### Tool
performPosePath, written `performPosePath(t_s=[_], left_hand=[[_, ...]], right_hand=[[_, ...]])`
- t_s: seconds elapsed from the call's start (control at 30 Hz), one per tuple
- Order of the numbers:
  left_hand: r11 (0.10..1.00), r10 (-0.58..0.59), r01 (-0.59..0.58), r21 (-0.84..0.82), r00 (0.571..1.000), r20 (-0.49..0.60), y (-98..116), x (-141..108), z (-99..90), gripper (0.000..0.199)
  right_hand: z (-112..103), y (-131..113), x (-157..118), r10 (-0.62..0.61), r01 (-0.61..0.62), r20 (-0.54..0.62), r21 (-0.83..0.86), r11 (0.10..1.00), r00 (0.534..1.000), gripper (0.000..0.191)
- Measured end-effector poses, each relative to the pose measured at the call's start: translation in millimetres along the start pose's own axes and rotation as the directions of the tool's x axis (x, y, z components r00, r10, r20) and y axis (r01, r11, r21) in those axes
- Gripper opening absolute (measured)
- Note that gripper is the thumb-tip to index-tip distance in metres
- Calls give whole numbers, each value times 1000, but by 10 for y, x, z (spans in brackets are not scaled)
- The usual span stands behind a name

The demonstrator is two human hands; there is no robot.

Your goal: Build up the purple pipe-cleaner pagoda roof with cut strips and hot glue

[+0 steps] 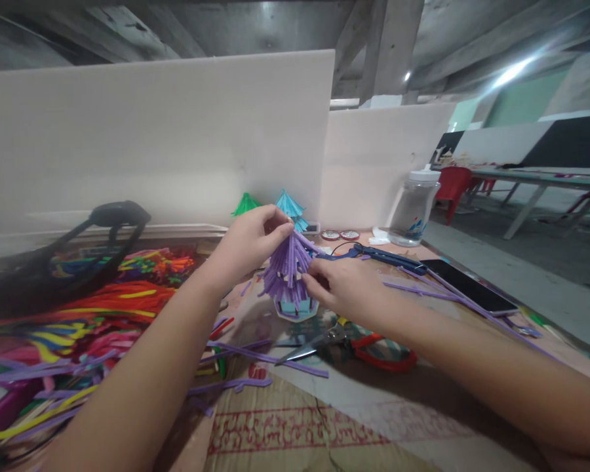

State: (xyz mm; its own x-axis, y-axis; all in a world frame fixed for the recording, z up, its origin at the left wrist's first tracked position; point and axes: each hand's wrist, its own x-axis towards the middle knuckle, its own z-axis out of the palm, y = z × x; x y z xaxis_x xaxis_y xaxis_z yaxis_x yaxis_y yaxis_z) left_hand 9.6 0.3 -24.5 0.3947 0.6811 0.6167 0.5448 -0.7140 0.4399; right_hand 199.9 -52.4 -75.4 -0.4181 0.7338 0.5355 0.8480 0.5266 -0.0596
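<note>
Purple fuzzy strips cover the small tower (291,262), which stands upright in front of you on the tabletop (260,429), between your two hands. Your left hand (250,244) holds it narrowly at the very top, with thumb and index finger pinched together, probably because this point keeps the light model steady and leaves its sides free to reach. Your right hand (344,285) is at the right side of the upper layer, with the fingers curled and close together; I cannot tell if they grip one strip or only press on it. It seems placed there so that the strips can be arranged while the top does not move. The tower has two layers like roofs: the upper one is a steep cone, and the lower one spreads as a skirt with uneven ends. Below them a light blue part shows, on a pale base (295,317) with several straight edges. The scissors (381,352) with red handles lie just before it, perhaps for easy reach, and loose purple strips (295,367) are near them. Behind the tower, a green cone (246,204) and a blue cone-shaped model (289,204) are visible.
</note>
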Motion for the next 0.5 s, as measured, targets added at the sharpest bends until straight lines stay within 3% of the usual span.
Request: performPosePath(t_s=[0.23, 0.5], left_hand=[[1000, 6, -6, 9, 1000, 6, 3, -4, -4, 20], [1000, 14, -14, 2, 1000, 17, 19, -6, -11, 20]], right_hand=[[-48, -35, 9, 24, -27, 88, 35, 999, 996, 27], [-12, -23, 4, 17, -17, 21, -10, 1000, 1000, 29]])
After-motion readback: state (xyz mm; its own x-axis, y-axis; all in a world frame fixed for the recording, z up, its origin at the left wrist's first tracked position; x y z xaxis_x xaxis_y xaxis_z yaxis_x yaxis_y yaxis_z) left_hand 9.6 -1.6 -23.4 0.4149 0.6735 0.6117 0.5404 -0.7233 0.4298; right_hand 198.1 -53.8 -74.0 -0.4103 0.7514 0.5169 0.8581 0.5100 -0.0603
